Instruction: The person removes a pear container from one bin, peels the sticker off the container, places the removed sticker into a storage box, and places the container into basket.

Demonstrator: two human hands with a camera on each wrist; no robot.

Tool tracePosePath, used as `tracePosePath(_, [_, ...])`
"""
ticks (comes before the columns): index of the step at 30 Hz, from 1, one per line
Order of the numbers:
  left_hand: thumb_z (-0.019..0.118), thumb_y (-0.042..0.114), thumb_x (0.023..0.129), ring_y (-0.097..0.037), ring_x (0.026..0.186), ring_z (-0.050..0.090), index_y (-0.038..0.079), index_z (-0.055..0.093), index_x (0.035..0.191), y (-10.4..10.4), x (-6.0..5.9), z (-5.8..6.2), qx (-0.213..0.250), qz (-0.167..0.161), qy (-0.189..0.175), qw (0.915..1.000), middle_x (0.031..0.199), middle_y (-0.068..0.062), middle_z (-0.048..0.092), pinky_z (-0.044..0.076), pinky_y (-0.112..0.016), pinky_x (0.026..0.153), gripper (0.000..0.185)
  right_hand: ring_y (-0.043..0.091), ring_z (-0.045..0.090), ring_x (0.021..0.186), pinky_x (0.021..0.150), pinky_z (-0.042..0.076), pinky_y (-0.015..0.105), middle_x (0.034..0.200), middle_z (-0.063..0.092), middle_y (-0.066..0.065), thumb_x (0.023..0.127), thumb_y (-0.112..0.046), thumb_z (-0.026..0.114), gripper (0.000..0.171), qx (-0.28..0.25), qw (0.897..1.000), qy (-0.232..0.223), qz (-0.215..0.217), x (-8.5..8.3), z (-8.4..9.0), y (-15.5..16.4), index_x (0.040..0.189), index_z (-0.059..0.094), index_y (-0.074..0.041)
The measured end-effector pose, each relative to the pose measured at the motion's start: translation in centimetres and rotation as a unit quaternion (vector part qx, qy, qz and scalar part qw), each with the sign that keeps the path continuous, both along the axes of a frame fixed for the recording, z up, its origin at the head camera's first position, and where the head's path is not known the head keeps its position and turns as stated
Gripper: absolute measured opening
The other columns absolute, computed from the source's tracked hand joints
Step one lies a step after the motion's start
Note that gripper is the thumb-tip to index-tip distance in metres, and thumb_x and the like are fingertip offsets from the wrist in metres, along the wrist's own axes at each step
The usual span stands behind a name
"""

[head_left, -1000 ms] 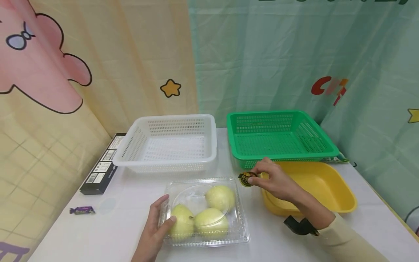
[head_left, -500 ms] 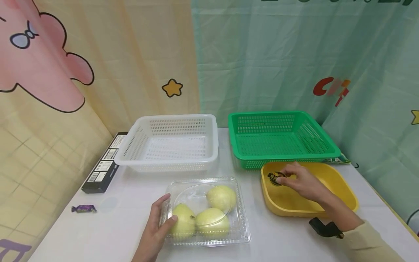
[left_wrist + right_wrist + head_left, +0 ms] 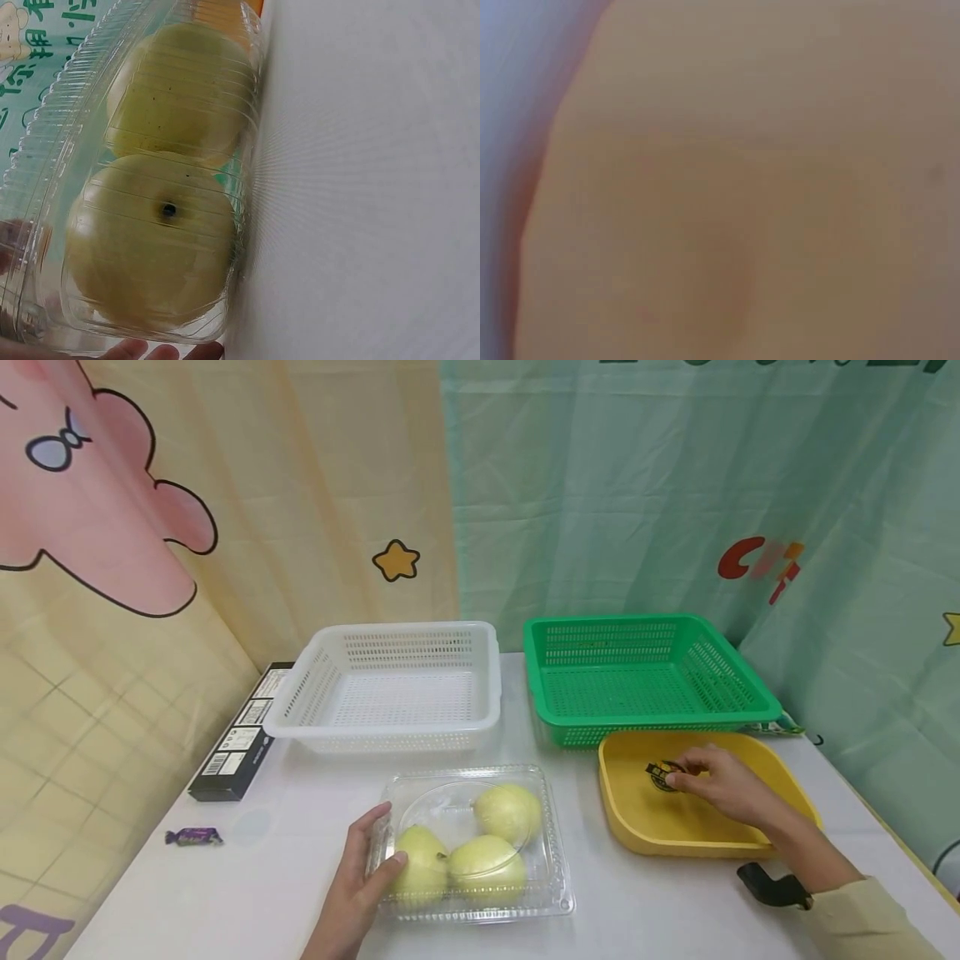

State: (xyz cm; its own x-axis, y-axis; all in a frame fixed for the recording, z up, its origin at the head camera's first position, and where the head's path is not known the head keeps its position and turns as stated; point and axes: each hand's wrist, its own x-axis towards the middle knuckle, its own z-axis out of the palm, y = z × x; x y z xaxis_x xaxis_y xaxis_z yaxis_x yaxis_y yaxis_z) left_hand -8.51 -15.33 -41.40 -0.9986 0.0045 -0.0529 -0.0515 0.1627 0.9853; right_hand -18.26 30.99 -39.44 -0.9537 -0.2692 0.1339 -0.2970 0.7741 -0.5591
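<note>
My right hand (image 3: 723, 787) pinches a small round black-and-gold sticker (image 3: 662, 774) between thumb and fingers, over the yellow basin (image 3: 637, 827). At the front middle, my left hand (image 3: 358, 881) grips the left side of a clear plastic clamshell box (image 3: 555, 860), its thumb on top of the lid. Inside the box sit three pale yellow-green pears (image 3: 486, 867). In the left wrist view, two pears (image 3: 154, 247) show through the box's ribbed wall, with fingertips (image 3: 161, 352) at its lower edge. The right wrist view is a blur of skin close to the lens.
A white basket (image 3: 405, 693) and a green basket (image 3: 645, 685) stand side by side at the back. To the left lie a black box (image 3: 217, 785) with white labels and a purple-wrapped candy (image 3: 195, 837). Printed curtains (image 3: 337, 485) hang behind the table.
My right hand has carried the sticker rightward, from beside the box to over the yellow basin. My left hand and the box have stayed in place.
</note>
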Motion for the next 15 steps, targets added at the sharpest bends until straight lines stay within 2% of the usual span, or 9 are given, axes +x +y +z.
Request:
tracePosePath(6, [0.058,0.019,0.090,-0.040,0.146,-0.010,0.024,0.028,0.143,0.0,0.0,0.0,0.006,-0.003,-0.001,1.0000,0.160,-0.012,0.006,-0.009,-0.071,0.107,0.061,0.003,0.037,0.071,0.059,0.028,0.022,0.069,0.050,-0.004,0.088,-0.023,0.065,0.018,0.006,1.000,-0.009,0.010,-0.1,-0.3,0.8,0.074,0.060,-0.014])
tracePosePath(15, [0.058,0.019,0.090,-0.041,0.146,-0.010,0.023,0.028,0.143,0.0,0.0,0.0,0.007,-0.005,0.004,1.0000,0.160,-0.013,0.006,-0.008,-0.072,0.106,0.061,0.000,0.038,0.063,0.051,0.031,0.020,0.069,0.048,-0.003,0.088,-0.017,0.064,0.015,-0.009,0.998,-0.050,0.021,-0.1,-0.9,1.9,0.077,0.060,-0.008])
